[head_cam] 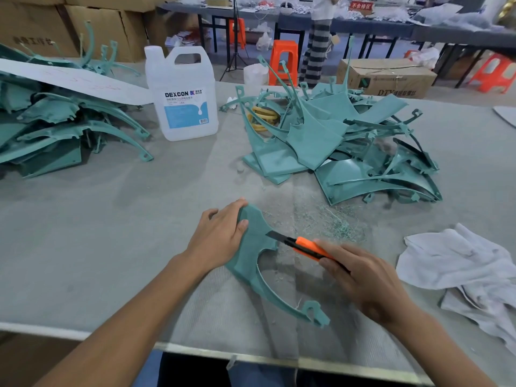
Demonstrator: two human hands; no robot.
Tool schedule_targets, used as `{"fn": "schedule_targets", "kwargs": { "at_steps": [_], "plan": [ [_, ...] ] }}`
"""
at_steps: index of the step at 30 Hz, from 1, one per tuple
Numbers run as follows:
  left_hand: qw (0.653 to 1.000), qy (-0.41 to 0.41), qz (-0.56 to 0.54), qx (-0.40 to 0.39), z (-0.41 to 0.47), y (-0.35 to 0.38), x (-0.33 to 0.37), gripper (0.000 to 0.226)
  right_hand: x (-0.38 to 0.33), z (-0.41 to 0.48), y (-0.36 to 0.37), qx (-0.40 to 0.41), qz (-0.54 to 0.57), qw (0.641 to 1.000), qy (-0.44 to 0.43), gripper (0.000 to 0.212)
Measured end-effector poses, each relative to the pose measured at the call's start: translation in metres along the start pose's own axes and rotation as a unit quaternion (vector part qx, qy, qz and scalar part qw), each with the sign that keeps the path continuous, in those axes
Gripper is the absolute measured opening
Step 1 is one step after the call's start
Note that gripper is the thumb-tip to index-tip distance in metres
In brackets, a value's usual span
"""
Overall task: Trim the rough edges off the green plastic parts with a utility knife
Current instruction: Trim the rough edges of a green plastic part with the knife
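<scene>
Head view, grey table [111,219]; white jug [181,93] as reference. Green part [257,247] lies flat nearer the viewer than the jug and to its right; left hand [220,236] grips its upper edge, fingers curled over, thumb on its face. Right hand [363,277] is wrapped around an orange utility knife [304,245], blade out and its tip on the part. Green shavings [329,222] just beyond the knife; piles of parts on both sides of the jug, left [55,127] and right [335,141]; white cloths [460,263] far right of it.
</scene>
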State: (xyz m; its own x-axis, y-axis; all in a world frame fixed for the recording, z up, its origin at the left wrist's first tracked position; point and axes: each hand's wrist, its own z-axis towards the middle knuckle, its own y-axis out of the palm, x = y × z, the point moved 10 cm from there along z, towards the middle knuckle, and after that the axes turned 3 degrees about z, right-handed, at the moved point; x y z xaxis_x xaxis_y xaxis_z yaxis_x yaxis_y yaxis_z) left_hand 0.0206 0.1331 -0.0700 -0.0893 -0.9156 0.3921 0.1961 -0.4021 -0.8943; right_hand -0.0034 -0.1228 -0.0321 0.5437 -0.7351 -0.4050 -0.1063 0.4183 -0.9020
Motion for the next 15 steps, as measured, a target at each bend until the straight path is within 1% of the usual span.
{"fn": "schedule_targets", "kwargs": {
  "at_steps": [2, 5, 7, 9, 10, 12, 13, 15],
  "plan": [
    [1.000, 0.001, 0.003, -0.002, 0.000, 0.000, 0.000, 0.038, 0.003, 0.002, 0.003, -0.011, -0.010, 1.000, 0.005, 0.040],
    [1.000, -0.003, 0.000, -0.006, -0.001, -0.001, 0.000, 0.040, 0.020, 0.011, -0.007, 0.021, -0.058, 0.997, 0.051, 0.039],
    [1.000, -0.003, -0.003, -0.002, -0.001, -0.001, 0.001, 0.040, 0.021, 0.011, -0.014, 0.036, -0.028, 0.998, 0.046, 0.040],
    [1.000, -0.004, -0.005, 0.006, -0.001, -0.002, 0.000, 0.040, 0.012, 0.009, -0.012, 0.020, 0.002, 1.000, 0.011, 0.040],
    [1.000, -0.004, -0.005, 0.008, 0.000, -0.003, -0.001, 0.040, 0.010, 0.009, -0.008, 0.003, -0.001, 1.000, 0.006, 0.038],
    [1.000, -0.005, -0.003, 0.005, 0.000, -0.002, -0.001, 0.041, 0.021, 0.013, -0.005, -0.012, -0.026, 0.999, 0.030, 0.037],
    [1.000, -0.007, -0.003, 0.004, 0.000, -0.002, -0.001, 0.041, 0.025, 0.014, -0.007, -0.003, -0.033, 0.999, 0.042, 0.037],
    [1.000, -0.010, -0.008, 0.007, 0.000, -0.003, -0.001, 0.040, 0.023, 0.014, -0.009, 0.010, -0.002, 0.999, 0.035, 0.039]
  ]
}}
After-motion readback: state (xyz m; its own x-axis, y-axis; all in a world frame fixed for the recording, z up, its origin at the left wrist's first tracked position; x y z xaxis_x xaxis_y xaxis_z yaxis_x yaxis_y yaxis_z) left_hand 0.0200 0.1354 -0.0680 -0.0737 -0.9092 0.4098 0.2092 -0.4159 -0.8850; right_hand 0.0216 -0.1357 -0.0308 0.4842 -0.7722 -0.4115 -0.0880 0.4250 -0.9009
